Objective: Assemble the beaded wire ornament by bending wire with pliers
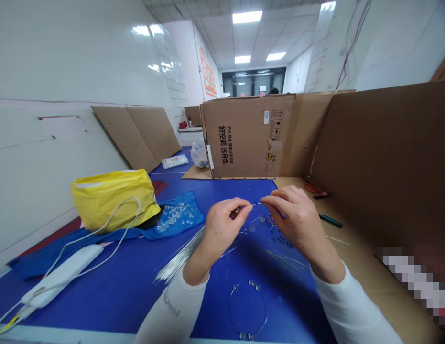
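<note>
Above the blue table, my left hand (pixel 224 222) is closed, with thumb and forefinger pinching one end of a thin pale wire (pixel 257 204). A small dark brown piece (pixel 235 213) shows in the curl of its fingers; its kind is unclear. Facing it, my right hand (pixel 294 215) pinches the wire's other end. Below and between the hands lie loose clear beads (pixel 262 220) and small dark rings (pixel 281 240). Nearer me rests a wire loop (pixel 266 313) with clear beads on it. Beside my left forearm is a bundle of straight silvery wires (pixel 179 260).
Clear beads (pixel 177 216) lie on a blue cloth at left, beside a yellow bag (pixel 114 198) and a white power strip (pixel 60 277) with its cord. Cardboard walls (pixel 251 138) enclose the back and right. Green-handled pliers (pixel 330 220) and red-handled scissors (pixel 313 188) lie at right.
</note>
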Tool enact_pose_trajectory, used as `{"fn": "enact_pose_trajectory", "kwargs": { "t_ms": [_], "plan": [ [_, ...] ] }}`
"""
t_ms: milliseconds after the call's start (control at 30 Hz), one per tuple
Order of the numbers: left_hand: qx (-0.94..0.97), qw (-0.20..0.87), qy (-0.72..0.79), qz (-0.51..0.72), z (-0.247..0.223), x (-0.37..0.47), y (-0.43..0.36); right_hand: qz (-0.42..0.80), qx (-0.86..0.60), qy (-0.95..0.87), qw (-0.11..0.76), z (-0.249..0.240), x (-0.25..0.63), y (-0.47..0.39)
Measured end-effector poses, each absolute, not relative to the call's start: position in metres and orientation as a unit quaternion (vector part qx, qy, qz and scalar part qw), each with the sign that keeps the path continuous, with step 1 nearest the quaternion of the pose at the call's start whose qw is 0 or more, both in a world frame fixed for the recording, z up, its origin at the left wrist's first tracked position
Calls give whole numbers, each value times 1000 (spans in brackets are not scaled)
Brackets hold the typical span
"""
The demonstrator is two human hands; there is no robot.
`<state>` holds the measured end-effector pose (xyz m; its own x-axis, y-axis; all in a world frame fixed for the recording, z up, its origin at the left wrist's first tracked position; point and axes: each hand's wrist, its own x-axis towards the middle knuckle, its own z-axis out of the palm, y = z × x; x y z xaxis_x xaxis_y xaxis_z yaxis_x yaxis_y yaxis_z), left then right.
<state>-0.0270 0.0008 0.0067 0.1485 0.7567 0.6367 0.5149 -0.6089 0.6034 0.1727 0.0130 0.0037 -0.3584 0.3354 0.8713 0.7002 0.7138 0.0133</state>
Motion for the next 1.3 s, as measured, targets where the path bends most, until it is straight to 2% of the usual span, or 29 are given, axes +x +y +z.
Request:
{"fn": "enact_pose_trajectory", "kwargs": {
  "t_ms": [200,300,433,733,1100,1300],
  "plan": [
    [714,149,436,528,10,-36,1,-184,-326,-788,489,5,173,11],
    [710,91,471,516,12,-43,3,-182,-338,-785,487,4,175,11],
    [738,23,490,464,13,-48,2,-208,-339,-798,453,5,174,9],
    [839,25,407,362,11,-49,2,-256,-337,-820,386,7,170,1],
    [831,-2,411,375,7,-43,2,-225,-328,-832,387,5,167,4],
    [823,-11,419,384,5,-42,4,-252,-339,-822,381,4,168,6]
  ]
}}
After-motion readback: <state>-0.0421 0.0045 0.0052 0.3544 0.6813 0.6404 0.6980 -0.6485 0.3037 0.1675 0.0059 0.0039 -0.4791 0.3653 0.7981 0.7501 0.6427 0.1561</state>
